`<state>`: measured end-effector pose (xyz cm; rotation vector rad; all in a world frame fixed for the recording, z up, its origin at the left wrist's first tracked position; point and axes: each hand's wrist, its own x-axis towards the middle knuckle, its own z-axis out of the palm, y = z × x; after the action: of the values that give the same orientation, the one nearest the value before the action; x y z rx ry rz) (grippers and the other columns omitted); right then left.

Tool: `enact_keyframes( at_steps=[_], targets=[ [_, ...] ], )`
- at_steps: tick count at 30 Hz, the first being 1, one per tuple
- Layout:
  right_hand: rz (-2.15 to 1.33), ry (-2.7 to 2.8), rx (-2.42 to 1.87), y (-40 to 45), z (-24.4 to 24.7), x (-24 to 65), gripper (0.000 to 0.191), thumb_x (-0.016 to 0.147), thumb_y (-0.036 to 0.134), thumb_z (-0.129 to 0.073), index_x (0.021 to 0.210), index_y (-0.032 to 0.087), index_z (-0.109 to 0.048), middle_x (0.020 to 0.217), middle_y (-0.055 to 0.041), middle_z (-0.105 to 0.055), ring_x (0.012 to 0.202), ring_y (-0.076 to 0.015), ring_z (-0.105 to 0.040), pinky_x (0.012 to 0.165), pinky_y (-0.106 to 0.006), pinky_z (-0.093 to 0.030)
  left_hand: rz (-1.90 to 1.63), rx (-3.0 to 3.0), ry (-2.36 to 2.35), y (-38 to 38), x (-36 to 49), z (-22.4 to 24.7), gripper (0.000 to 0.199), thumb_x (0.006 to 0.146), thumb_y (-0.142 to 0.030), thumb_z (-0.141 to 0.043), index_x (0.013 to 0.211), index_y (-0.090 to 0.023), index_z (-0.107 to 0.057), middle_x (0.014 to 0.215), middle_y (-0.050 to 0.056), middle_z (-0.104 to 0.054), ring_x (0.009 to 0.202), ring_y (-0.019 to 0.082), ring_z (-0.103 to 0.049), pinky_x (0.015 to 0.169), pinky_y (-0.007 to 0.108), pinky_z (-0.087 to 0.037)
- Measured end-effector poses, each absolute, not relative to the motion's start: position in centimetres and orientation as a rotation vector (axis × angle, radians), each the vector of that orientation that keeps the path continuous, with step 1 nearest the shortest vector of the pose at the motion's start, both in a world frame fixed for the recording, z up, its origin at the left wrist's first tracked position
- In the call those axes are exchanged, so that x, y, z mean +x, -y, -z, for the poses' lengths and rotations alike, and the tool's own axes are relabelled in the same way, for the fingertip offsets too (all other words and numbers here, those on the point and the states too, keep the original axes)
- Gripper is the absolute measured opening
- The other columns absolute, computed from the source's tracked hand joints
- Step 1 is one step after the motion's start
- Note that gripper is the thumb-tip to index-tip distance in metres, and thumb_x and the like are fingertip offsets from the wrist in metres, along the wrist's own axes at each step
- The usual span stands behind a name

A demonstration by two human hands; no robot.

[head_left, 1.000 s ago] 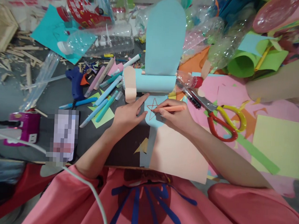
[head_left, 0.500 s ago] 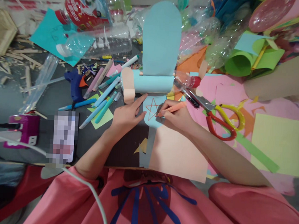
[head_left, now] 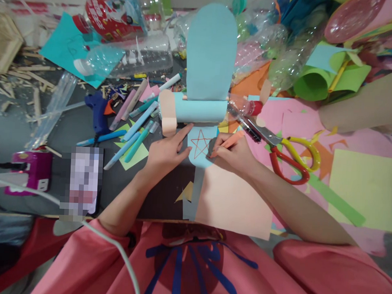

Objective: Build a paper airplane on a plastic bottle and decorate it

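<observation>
My right hand [head_left: 233,152] is closed round an orange marker [head_left: 232,140], its tip low at the right side of a light-blue paper flap [head_left: 200,161]. On that flap is an outlined five-pointed star [head_left: 200,144] in orange-red lines. My left hand [head_left: 168,153] lies with fingers spread, thumb and index fingertips on the flap's left edge. Just beyond is a light-blue paper-wrapped cylinder [head_left: 202,110] with a peach band [head_left: 167,111] at its left end. A tall rounded light-blue paper piece [head_left: 212,52] extends from its far side.
Scissors [head_left: 289,155] lie right of my right hand. Markers [head_left: 131,137], a blue glue gun [head_left: 98,110] and a phone [head_left: 84,181] are to the left. Plastic bottles [head_left: 144,53] line the back. Peach paper [head_left: 235,200] lies under my right forearm.
My right hand has shifted slightly right with the orange marker, away from the star's lower right point. The left hand stays in place.
</observation>
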<state>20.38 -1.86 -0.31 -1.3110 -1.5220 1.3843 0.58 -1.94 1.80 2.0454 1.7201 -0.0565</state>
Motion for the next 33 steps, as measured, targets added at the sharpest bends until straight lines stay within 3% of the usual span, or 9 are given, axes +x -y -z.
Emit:
enact_keyframes(
  at_steps=[9, 14, 18, 26, 33],
  targets=[
    [-1.421, 1.398, -1.249, 1.75, 0.31, 20.65, 0.015, 0.062, 0.020, -0.055, 0.048, 0.021, -0.052, 0.048, 0.0022, -0.058, 0.048, -0.0112, -0.052, 0.046, -0.025, -0.039, 0.073, 2.026, -1.719, 1.95, 0.58, -1.91, 0.062, 0.088, -0.033, -0.054, 0.148, -0.028, -0.041, 0.080, -0.003, -0.067, 0.077, 0.015, -0.065, 0.062, 0.022, -0.038],
    [-1.265, 1.275, -1.236, 1.22, 0.43, 20.91, 0.022, 0.078, 0.042, -0.063, 0.066, 0.024, -0.064, 0.056, 0.0026, -0.059, 0.050, -0.0108, -0.051, 0.047, -0.026, -0.041, 0.092, 2.016, -1.729, 1.94, 0.68, -2.10, 0.062, 0.088, -0.033, -0.054, 0.148, -0.028, -0.042, 0.081, -0.002, -0.067, 0.079, 0.016, -0.065, 0.063, 0.023, -0.039],
    [-1.285, 1.334, -1.204, 1.08, 0.38, 21.12, 0.029, 0.075, 0.052, -0.071, 0.080, 0.023, -0.073, 0.073, -0.0008, -0.069, 0.060, -0.0121, -0.059, 0.056, -0.028, -0.049, 0.073, 2.015, -1.727, 1.96, 0.65, -1.98, 0.062, 0.087, -0.032, -0.054, 0.148, -0.028, -0.042, 0.081, -0.003, -0.068, 0.078, 0.016, -0.065, 0.064, 0.022, -0.039],
    [-1.321, 1.345, -1.257, 1.02, 0.83, 21.28, 0.020, 0.078, 0.041, -0.072, 0.082, 0.021, -0.069, 0.063, 0.0022, -0.062, 0.057, -0.0108, -0.058, 0.052, -0.025, -0.047, 0.017, 2.038, -1.726, 2.04, 0.59, -1.71, 0.062, 0.086, -0.031, -0.055, 0.147, -0.028, -0.044, 0.079, -0.003, -0.067, 0.074, 0.014, -0.063, 0.064, 0.022, -0.040],
    [-1.303, 1.330, -1.284, 1.11, 0.45, 20.97, 0.017, 0.078, 0.037, -0.071, 0.078, 0.021, -0.068, 0.071, 0.0005, -0.067, 0.064, -0.0115, -0.061, 0.055, -0.025, -0.049, 0.028, 2.037, -1.745, 2.10, 0.75, -1.79, 0.062, 0.086, -0.029, -0.056, 0.147, -0.027, -0.044, 0.077, -0.003, -0.065, 0.074, 0.013, -0.062, 0.065, 0.021, -0.041]
  ],
)
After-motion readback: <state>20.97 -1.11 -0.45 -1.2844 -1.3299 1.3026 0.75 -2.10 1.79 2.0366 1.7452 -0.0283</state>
